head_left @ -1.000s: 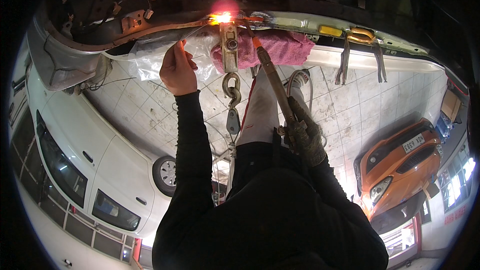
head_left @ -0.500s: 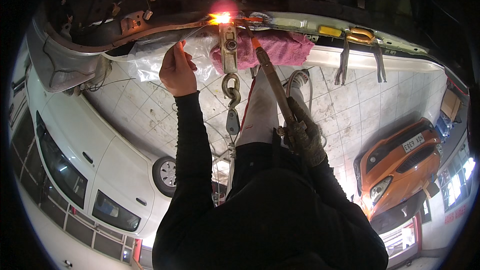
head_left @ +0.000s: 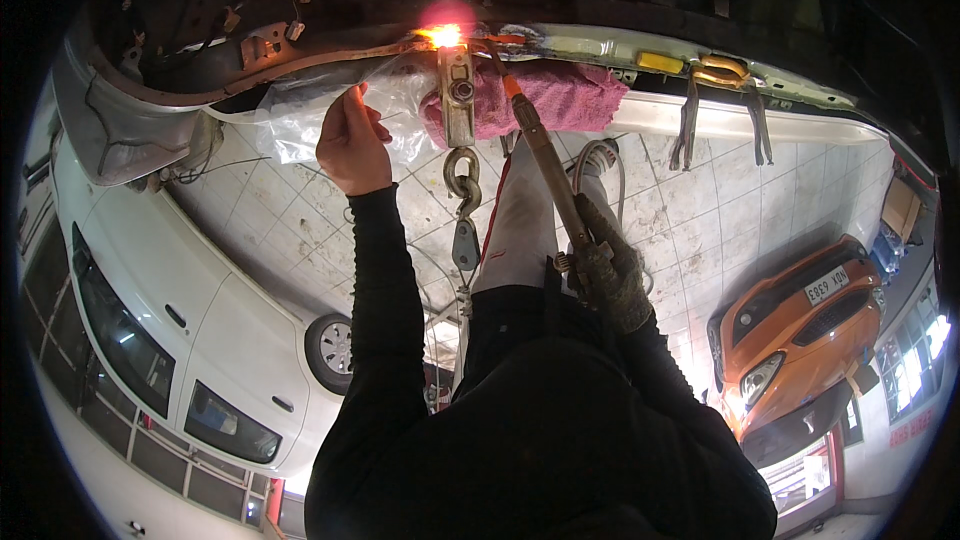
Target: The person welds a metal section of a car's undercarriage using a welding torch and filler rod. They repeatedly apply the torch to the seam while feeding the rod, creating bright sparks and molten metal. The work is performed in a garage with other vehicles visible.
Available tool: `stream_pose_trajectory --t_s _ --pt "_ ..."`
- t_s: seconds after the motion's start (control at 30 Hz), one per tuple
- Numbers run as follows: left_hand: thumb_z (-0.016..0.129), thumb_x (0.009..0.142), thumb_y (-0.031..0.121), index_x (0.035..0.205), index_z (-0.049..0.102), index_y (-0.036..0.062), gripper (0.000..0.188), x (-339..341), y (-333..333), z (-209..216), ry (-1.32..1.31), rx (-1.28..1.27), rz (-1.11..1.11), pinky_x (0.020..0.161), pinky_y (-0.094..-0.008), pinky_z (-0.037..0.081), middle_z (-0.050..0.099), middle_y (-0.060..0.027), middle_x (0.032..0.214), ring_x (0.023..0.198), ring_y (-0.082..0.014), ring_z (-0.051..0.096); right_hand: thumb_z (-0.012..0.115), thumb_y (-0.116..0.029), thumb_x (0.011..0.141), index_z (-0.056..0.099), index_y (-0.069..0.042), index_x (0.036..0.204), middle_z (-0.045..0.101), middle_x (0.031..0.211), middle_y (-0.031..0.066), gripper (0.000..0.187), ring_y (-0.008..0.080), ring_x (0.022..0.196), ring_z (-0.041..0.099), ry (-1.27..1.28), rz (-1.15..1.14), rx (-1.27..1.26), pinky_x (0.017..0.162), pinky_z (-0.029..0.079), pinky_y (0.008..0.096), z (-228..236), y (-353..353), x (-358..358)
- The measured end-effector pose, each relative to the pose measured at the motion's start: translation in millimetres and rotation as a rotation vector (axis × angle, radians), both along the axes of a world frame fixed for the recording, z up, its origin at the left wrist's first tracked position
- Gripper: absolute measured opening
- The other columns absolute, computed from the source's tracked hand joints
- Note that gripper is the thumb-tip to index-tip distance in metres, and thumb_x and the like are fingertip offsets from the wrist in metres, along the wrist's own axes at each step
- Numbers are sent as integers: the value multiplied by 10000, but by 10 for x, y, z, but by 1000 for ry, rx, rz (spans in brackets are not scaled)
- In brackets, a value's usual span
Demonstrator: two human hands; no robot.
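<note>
My bare left hand (head_left: 354, 145) is pinched closed on a thin filler rod, barely visible, left of a bright flame (head_left: 442, 36) on a car body edge (head_left: 330, 62). In my gloved right hand (head_left: 612, 270) is a long brass gas torch (head_left: 540, 140). Its tube slants up and left, and its tip ends beside the glowing spot. A metal pulling clamp (head_left: 457, 120) grips the edge just below the flame. From it hang a hook (head_left: 462, 180) and a pulley block (head_left: 466, 244) with a rope. Right behind the clamp lies a pink towel (head_left: 560, 100).
Clear plastic sheeting (head_left: 300, 120) hangs left of the clamp. A yellow-handled tool (head_left: 660, 62) and a yellow strap (head_left: 720, 70) sit on the body edge at right. A white car (head_left: 230, 330) stands at left, an orange car (head_left: 800, 330) at right. A hose (head_left: 600, 155) lies by my leg.
My left hand has shifted very slightly left, and the rod shows less plainly than before. The torch and right hand hold nearly the same place; the flame still burns.
</note>
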State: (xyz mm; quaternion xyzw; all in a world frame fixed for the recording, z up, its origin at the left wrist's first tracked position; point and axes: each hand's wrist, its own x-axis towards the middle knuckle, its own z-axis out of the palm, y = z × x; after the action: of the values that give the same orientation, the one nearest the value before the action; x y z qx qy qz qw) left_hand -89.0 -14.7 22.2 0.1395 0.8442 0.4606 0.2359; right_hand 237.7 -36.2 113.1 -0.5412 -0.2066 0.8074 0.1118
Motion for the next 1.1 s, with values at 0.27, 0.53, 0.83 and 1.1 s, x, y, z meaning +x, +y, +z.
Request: stream_pose_trajectory --t_s 0.27,0.53,0.83,1.1 --pt "654 1026 278 1064 776 18 290 -8 -6 29 -7 -15 16 466 -225 436 601 7 649 493 -56 527 593 -353 1059 352 -22 1586 649 933 45 668 40 669 563 13 -38 1 598 464 203 22 23 -29" --pt "648 1030 283 1068 770 6 305 -4 18 1 -47 1 -8 472 -225 431 599 2 648 491 -58 525 584 -290 1063 366 -22 1579 634 911 23 621 35 660 552 2 -51 12 614 466 199 37 18 -31" --pt "651 1030 288 1067 770 0 314 -2 58 18 -31 -36 -15 474 -227 429 605 0 651 488 -59 524 581 -412 1057 380 -12 1570 625 893 16 682 43 674 538 2 -23 65 628 462 210 13 10 -13" --pt "655 1029 286 1064 774 4 309 22 35 12 7 -38 -29 477 -226 433 618 -5 653 488 -60 531 576 -356 1061 379 -2 1567 605 858 0 648 46 660 519 -8 6 20 653 477 223 59 77 -16"
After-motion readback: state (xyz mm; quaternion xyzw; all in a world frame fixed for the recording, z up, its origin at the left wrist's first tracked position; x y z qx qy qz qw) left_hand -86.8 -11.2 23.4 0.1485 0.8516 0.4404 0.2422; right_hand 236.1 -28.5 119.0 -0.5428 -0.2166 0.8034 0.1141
